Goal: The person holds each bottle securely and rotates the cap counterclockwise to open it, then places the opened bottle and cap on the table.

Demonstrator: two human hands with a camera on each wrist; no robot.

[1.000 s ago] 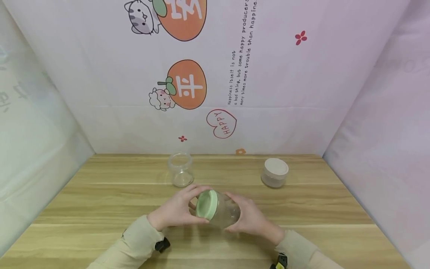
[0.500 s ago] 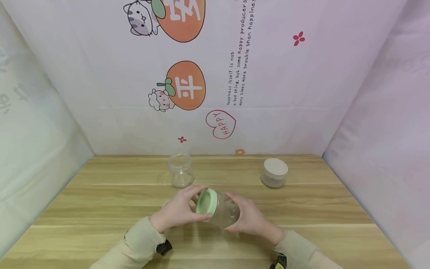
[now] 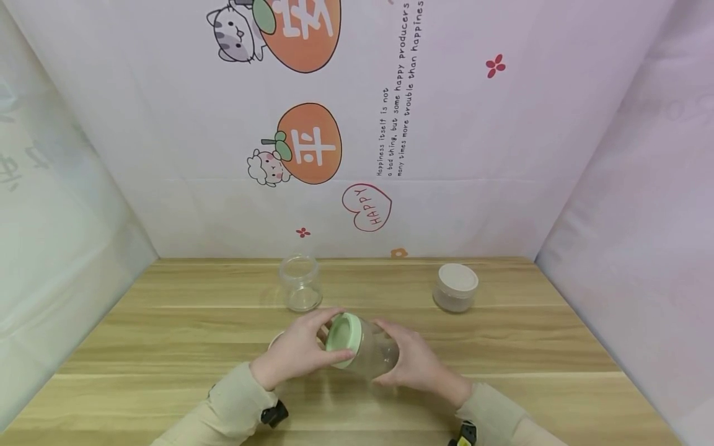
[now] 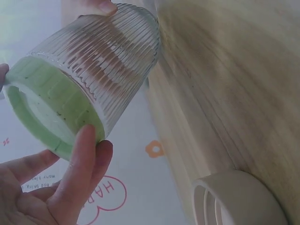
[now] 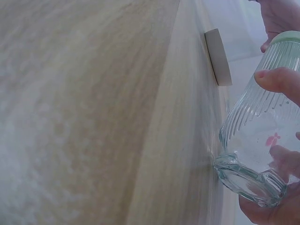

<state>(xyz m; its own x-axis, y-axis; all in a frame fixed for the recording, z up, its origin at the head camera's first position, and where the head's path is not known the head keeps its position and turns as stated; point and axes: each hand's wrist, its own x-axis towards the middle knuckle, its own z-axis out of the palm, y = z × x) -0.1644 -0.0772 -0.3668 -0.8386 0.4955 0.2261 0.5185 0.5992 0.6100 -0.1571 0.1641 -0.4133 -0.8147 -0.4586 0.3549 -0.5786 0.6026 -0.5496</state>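
A ribbed clear glass jar (image 3: pixel 376 350) with a light green lid (image 3: pixel 344 341) is held tilted over the table, its lid end toward the left. My left hand (image 3: pixel 295 350) pinches the lid's rim between thumb and fingers. Around the jar's base end, my right hand (image 3: pixel 415 362) keeps a grip from the right. Ribs on the glass (image 4: pixel 103 56) show clearly in the left wrist view. The right wrist view shows the thick glass base (image 5: pixel 251 185). Part of the left fingers is hidden behind the lid.
An uncovered clear jar (image 3: pixel 301 285) stands at the back left of the wooden table (image 3: pixel 530 347). A short jar with a white lid (image 3: pixel 457 279) stands at the back right. A loose off-white lid (image 4: pixel 243 199) lies near my left hand, mostly hidden in the head view.
My left thumb has slid slightly up along the green lid's rim and the wrist has shifted a little. The loose lid's edge now shows behind that hand. My right hand stays put.
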